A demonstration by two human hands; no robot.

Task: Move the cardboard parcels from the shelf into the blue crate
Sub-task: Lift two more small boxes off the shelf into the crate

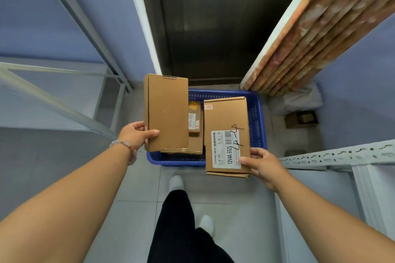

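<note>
left hand (136,133) pinching plain parcel (166,111) by near corner | right hand (264,165) pinching labelled parcel (226,134) likewise | both held flat above blue crate (259,117), likely for lowering beside parcels inside (194,121)

There is only one view, so no part of the scene is shared between two views. The camera sits on the person's head and looks forward and steeply down, almost along the body. Both bare forearms enter from the bottom corners and reach away from the lens. The left hand (136,134) and the right hand (261,163) are near the middle of the picture. The blue plastic crate (259,117) on the pale tiled floor (132,215) lies further below. The wide lens bends the straight grey metal shelf frames (333,155) at the sides.
</note>
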